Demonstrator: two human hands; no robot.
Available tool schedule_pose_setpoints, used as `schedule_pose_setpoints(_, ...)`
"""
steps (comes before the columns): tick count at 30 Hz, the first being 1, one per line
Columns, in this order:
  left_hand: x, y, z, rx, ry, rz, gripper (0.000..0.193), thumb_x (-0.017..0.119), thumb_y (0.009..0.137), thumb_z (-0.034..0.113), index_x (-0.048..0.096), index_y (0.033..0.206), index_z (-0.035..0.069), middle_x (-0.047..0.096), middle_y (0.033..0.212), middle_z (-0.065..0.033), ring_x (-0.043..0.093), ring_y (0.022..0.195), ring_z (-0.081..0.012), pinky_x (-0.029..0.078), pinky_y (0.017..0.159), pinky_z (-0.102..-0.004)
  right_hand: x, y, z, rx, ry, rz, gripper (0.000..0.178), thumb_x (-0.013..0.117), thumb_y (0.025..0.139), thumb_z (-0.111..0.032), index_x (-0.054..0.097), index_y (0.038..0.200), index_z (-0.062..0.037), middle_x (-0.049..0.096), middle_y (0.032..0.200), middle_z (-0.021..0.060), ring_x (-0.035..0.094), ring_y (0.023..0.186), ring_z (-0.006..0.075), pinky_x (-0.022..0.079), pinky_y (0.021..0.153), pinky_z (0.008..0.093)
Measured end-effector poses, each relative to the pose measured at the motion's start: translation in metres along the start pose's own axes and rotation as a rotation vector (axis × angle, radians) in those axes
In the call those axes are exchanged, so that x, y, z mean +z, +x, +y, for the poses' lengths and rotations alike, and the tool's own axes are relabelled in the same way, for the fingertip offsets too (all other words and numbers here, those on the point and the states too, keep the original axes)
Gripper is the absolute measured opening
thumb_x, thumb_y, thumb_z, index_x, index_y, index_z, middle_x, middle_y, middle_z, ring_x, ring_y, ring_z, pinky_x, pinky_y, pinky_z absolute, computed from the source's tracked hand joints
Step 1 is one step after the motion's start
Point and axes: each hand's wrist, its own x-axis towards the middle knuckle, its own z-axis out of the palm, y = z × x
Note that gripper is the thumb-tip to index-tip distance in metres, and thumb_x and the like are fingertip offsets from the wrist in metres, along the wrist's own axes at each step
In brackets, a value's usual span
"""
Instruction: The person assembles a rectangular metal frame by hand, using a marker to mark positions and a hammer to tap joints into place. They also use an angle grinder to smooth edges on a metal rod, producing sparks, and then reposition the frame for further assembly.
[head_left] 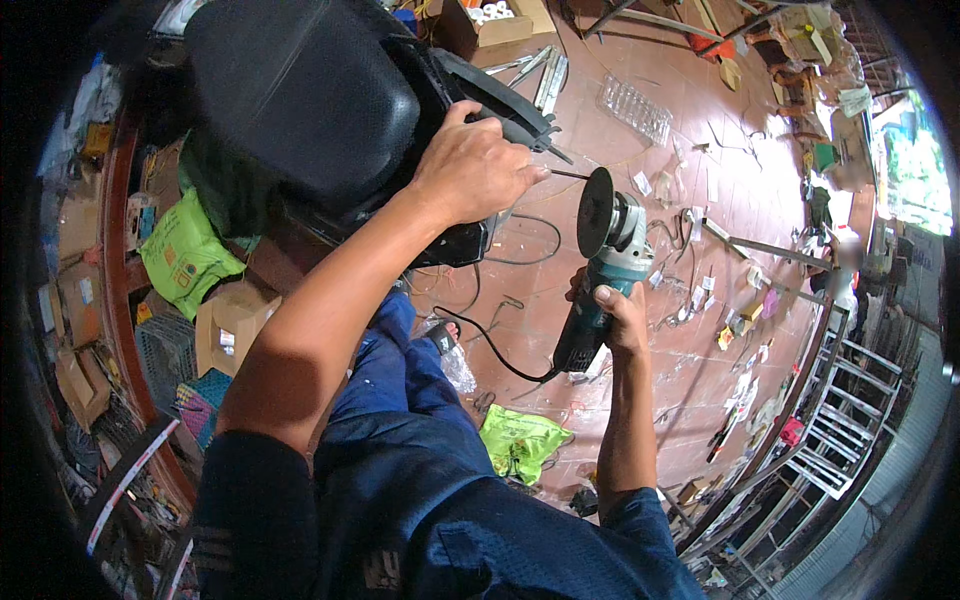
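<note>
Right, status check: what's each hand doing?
Left hand holding thin dark rod. Right hand gripping teal angle grinder. Dark round disc near rod's tip, contact unclear. Black cord below, clear of disc.

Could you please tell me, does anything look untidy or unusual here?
Yes. Scraps litter the tiled floor right of the angle grinder, and a crumpled lime-green bag lies beside the person. Such clutter looks out of place around a power tool.

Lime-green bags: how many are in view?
2. One lime-green bag is at the left, beside an open cardboard box; the other lies on the floor, lower in the picture than the angle grinder. Others could be hidden in the clutter.
</note>
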Motion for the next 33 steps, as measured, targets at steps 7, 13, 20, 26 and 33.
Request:
schedule_pose_setpoints(7, 0.0, 0.0, 0.0, -0.019, 0.008, -0.046, 0.036, 0.065, 0.097, 0.042, 0.077, 0.081, 0.012, 0.068, 0.077, -0.01, 0.066, 0.086, -0.0283, 0.04, 0.108, -0.0541, 0.007, -0.003, -0.001, 0.029, -0.009, 0.024, 0.065, 0.081, 0.072, -0.037, 0.061, 0.118, 0.0044, 0.069, 0.094, 0.0162, 0.072, 0.08, 0.0275, 0.058, 0.067, 0.0388)
schedule_pose_setpoints(13, 0.004, 0.0, -0.001, -0.036, 0.018, -0.077, 0.035, 0.065, 0.097, 0.041, 0.077, 0.08, 0.013, 0.069, 0.077, -0.0082, 0.066, 0.086, -0.0266, 0.04, 0.108, -0.0546, 0.011, -0.005, -0.002, 0.004, -0.032, 0.042, 0.066, 0.08, 0.073, -0.039, 0.061, 0.118, 0.0045, 0.07, 0.095, 0.0164, 0.072, 0.081, 0.0275, 0.058, 0.068, 0.0392)
schedule_pose_setpoints(20, -0.001, -0.001, 0.0, -0.003, -0.001, -0.022, 0.037, 0.064, 0.098, 0.04, 0.077, 0.078, 0.012, 0.07, 0.076, -0.0076, 0.067, 0.087, -0.0266, 0.039, 0.108, -0.0542, 0.008, -0.003, 0.0, 0.018, -0.02, 0.033, 0.067, 0.081, 0.074, -0.037, 0.06, 0.122, 0.0051, 0.071, 0.098, 0.0166, 0.073, 0.084, 0.0278, 0.059, 0.073, 0.0405)
schedule_pose_setpoints(26, -0.003, 0.0, 0.0, -0.023, -0.004, -0.079, 0.034, 0.064, 0.098, 0.039, 0.079, 0.084, 0.011, 0.073, 0.08, -0.009, 0.069, 0.091, -0.027, 0.038, 0.109, -0.0541, 0.001, -0.003, 0.006, 0.035, -0.028, 0.03, 0.067, 0.082, 0.076, -0.038, 0.059, 0.122, 0.0043, 0.071, 0.099, 0.0158, 0.072, 0.082, 0.026, 0.061, 0.076, 0.0399)
schedule_pose_setpoints(33, -0.002, 0.0, 0.001, -0.003, 0.008, -0.066, 0.03, 0.064, 0.097, 0.038, 0.08, 0.087, 0.014, 0.074, 0.082, -0.0072, 0.07, 0.092, -0.0268, 0.038, 0.11, -0.0537, 0.01, -0.005, 0.004, 0.03, -0.049, 0.102, 0.067, 0.081, 0.075, -0.04, 0.058, 0.122, 0.0029, 0.07, 0.098, 0.0159, 0.071, 0.081, 0.0255, 0.061, 0.073, 0.0384)
